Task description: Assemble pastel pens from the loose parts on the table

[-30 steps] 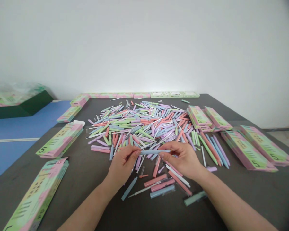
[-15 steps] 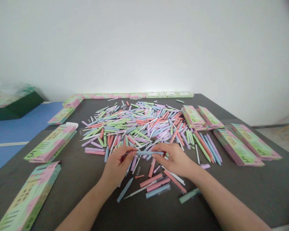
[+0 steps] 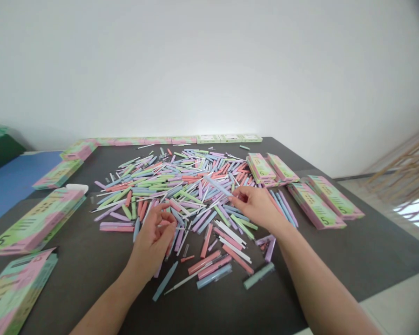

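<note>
A light blue pen is pinched between the thumb and fingers of my right hand, slanting up to the left over the pile. My left hand is at the pile's near left edge, fingers curled toward the thumb. A thin dark tip shows beside those fingertips, and I cannot make out whether it is held. Beneath both hands spreads a heap of pens and pen parts in green, purple, red, blue and white. Nearer me lie loose red barrels, a blue cap, a blue barrel and a white refill.
Printed pen boxes line the left side, the far edge and the right side of the dark table. A row of pens lies by the right boxes. At far left is a dark green bin.
My hands have parted; both held the blue pen before. It has gone right and away from me with my right hand, while my left hand moved left. The camera view has turned right.
</note>
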A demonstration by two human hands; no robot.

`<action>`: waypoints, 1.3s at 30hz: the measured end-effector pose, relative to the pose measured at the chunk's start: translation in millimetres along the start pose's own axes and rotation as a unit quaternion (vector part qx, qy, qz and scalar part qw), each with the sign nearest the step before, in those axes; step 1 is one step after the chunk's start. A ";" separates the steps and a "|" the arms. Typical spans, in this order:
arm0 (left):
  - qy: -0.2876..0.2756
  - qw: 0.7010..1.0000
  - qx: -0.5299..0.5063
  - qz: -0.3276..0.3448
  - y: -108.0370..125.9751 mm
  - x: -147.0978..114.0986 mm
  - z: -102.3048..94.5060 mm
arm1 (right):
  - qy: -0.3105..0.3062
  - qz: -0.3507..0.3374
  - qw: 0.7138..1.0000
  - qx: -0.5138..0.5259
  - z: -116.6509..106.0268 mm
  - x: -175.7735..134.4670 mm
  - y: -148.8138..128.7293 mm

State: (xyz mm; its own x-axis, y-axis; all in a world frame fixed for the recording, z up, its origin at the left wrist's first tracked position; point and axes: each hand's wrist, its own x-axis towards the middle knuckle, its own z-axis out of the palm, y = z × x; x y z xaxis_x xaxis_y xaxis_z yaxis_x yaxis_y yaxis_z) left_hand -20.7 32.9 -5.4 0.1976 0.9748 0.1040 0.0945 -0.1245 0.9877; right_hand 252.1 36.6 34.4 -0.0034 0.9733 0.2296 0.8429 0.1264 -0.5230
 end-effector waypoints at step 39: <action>-0.012 0.990 0.134 -0.047 4.8 -1.9 -0.8 | -0.102 0.313 0.893 -0.308 -44.9 -29.1 95.6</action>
State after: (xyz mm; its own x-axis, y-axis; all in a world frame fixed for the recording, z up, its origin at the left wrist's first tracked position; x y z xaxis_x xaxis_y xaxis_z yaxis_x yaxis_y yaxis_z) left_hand -21.3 30.6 -0.8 0.1989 0.9800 0.0078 0.3683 -0.0821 0.9261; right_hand 357.0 11.8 14.6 0.5275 0.8385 -0.1369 0.8494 -0.5233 0.0680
